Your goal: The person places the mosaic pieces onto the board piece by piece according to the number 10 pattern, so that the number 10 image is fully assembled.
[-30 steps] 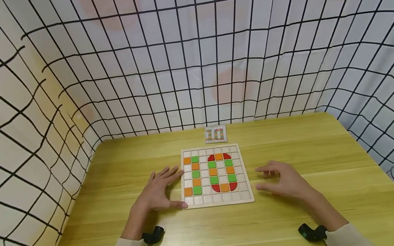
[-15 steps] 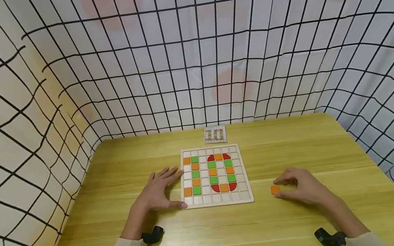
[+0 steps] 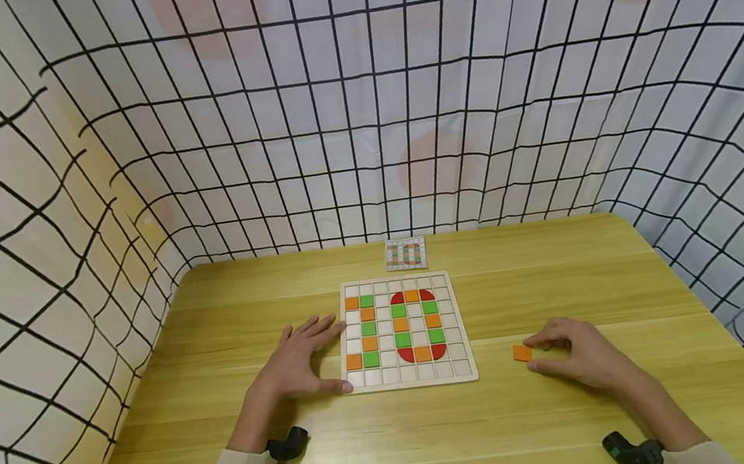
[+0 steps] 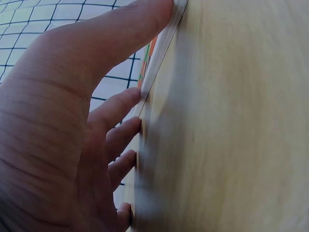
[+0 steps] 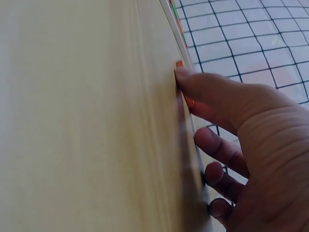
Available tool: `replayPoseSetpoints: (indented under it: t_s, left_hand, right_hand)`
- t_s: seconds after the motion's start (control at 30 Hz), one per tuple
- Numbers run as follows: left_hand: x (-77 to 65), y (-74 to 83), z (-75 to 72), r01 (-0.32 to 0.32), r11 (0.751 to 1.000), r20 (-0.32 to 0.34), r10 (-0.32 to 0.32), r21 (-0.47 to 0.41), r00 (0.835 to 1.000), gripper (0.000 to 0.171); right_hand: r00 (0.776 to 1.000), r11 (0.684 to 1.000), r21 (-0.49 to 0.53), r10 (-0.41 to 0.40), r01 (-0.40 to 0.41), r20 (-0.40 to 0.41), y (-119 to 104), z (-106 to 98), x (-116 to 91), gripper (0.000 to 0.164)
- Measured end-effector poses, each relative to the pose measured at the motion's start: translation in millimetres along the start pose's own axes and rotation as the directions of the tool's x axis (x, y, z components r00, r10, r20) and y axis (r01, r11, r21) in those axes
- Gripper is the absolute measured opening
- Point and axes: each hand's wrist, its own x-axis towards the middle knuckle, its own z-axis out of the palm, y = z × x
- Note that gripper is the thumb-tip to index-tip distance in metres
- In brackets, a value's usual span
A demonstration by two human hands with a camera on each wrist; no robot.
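Note:
A square pale wooden grid board (image 3: pixel 410 374) lies on the table, with orange, green and red flat tiles set in several of its cells. My left hand (image 3: pixel 299 361) is spread along the board's left side, thumb at the near corner and fingertips at the edge. To the right of the board, my right hand (image 3: pixel 582 353) pinches a small orange square tile (image 3: pixel 521 353) between thumb and index finger, close over the tabletop. In the right wrist view the thumb (image 5: pixel 186 77) covers part of that tile, and the other fingers are loosely curled.
Behind the board lies a small printed card (image 3: pixel 406 254) showing a similar coloured grid pattern. A wooden table (image 3: pixel 400 448) spreads beneath everything. White walls with black grid lines (image 3: pixel 363 108) enclose its back and sides.
My right hand has drawn back to the right and nearer, away from the board's edge. The orange tile now shows at its fingertips, slightly turned. My left hand stays put.

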Motion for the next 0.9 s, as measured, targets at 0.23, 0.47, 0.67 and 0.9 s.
replayPoseSetpoints:
  t_s: [0.23, 0.47, 0.67, 0.9]
  left_hand:
    - [-0.9, -1.5, -1.2, -0.004, 1.000, -0.007, 0.004, -0.003, 1.000, 0.110]
    - [-1.5, -0.9, -0.9, 0.001, 1.000, -0.007, -0.001, 0.001, 1.000, 0.110]
    - [-1.2, -0.1, -0.4, 0.002, 1.000, -0.003, -0.002, 0.001, 1.000, 0.110]
    - [-0.7, 1.1, -1.0, 0.005, 1.000, 0.004, -0.005, 0.009, 1.000, 0.111]
  right_hand:
    - [1.000, 1.000, 0.009, 0.009, -0.009, 0.000, -4, 4, 2, 0.021]
    - [1.000, 1.000, -0.009, 0.003, -0.003, -0.012, -3, 7, 8, 0.021]
    - [0.999, 0.999, -0.002, 0.049, -0.049, -0.019, -10, 5, 19, 0.022]
    - [0.998, 0.999, 0.013, 0.048, -0.047, -0.041, -21, 9, 35, 0.022]
